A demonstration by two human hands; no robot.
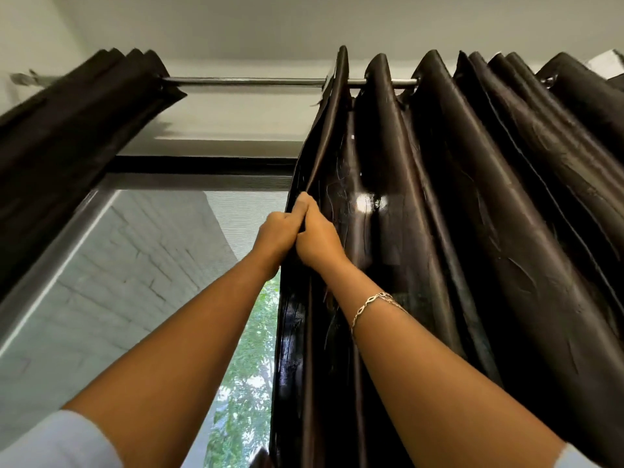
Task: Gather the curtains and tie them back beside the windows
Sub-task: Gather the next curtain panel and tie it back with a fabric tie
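Note:
A dark brown glossy curtain point(456, 204) hangs in deep folds from a metal rod point(250, 82) and covers the right part of the window point(152, 265). Both my arms reach up to its left edge. My left hand point(278, 236) and my right hand point(317, 236) press against each other there, each gripping that leading edge. A second dark curtain point(67, 136) is bunched at the rod's left end, blurred.
Between the curtains the window's mesh screen shows a white brick wall and green trees outside. A dark window frame point(202, 165) runs across below the rod. The ceiling is close above the rod. A chain bracelet point(374, 304) sits on my right forearm.

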